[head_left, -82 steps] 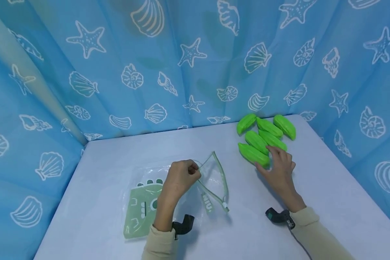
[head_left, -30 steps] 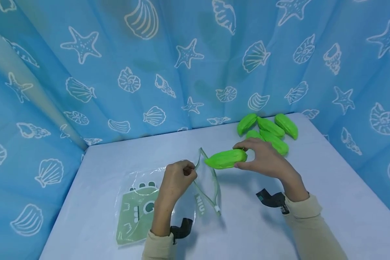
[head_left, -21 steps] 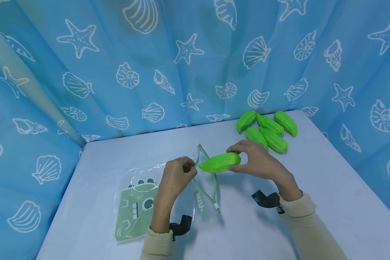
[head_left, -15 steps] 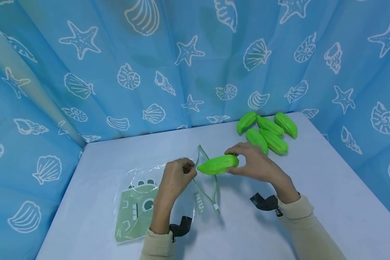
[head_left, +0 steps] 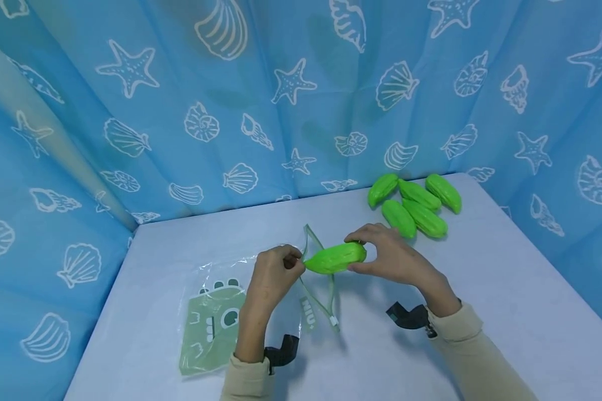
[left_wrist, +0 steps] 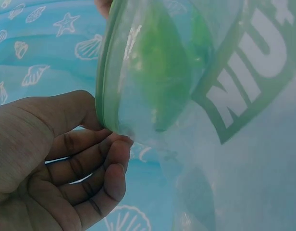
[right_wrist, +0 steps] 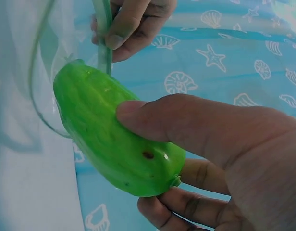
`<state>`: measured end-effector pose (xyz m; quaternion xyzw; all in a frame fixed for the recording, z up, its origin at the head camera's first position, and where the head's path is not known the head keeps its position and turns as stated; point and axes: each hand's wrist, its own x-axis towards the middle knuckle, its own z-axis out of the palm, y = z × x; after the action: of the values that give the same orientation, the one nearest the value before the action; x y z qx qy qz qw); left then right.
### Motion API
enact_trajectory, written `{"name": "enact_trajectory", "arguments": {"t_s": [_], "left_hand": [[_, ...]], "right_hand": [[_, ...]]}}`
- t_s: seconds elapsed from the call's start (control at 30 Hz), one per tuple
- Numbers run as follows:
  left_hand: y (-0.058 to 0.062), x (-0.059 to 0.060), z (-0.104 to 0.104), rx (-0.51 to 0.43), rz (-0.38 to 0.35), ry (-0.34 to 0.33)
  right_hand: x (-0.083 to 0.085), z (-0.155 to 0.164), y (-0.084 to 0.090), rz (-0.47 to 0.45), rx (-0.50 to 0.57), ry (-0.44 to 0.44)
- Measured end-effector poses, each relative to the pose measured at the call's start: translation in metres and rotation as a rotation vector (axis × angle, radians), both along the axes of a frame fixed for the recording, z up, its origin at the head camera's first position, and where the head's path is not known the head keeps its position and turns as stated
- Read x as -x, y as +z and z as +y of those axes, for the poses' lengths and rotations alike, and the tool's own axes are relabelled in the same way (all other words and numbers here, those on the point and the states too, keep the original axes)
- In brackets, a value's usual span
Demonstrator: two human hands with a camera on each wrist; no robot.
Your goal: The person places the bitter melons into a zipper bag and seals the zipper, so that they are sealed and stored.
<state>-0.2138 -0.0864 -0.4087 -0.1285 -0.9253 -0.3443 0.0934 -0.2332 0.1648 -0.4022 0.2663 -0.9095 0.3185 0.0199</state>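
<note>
One bright green, glossy, elongated toy vegetable (head_left: 335,258), tapered at one end, is near the centre of the head view, held above the table by the right hand (head_left: 393,259), whose thumb and fingers grip its blunter right end. From that grip it points left in the frame, its long axis nearly level and its narrow tip a little lower. We judge this the relation that counts: the tip faces the left hand (head_left: 273,275), just beside it, over the parted mouth of a clear plastic bag with a sage-green cartoon monster print (head_left: 213,328). We see the left hand pinching the bag's pale green zip strip (head_left: 317,301) between thumb and fingers; the strip stands as a narrow loop, its white slider (head_left: 333,321) at the lower end. Through the left wrist camera the vegetable shows behind the film; we cannot tell whether its tip has crossed the rim. The bag's printed part lies flat at lower left of centre. Toward the upper right, five matching green toy vegetables (head_left: 419,195) lie clustered on the white-covered table (head_left: 371,356), well apart from the bag. Behind everything, we have a blue curtain with white shells and starfish (head_left: 261,111) filling the upper frame.
</note>
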Motion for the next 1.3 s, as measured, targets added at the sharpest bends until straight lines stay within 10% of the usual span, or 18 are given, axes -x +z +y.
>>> {"name": "enact_trajectory", "arguments": {"t_s": [1.3], "left_hand": [[0.003, -0.001, 0.003, 0.013, 0.053, -0.021]], "right_hand": [[0.003, -0.054, -0.015, 0.123, -0.09, 0.037]]}}
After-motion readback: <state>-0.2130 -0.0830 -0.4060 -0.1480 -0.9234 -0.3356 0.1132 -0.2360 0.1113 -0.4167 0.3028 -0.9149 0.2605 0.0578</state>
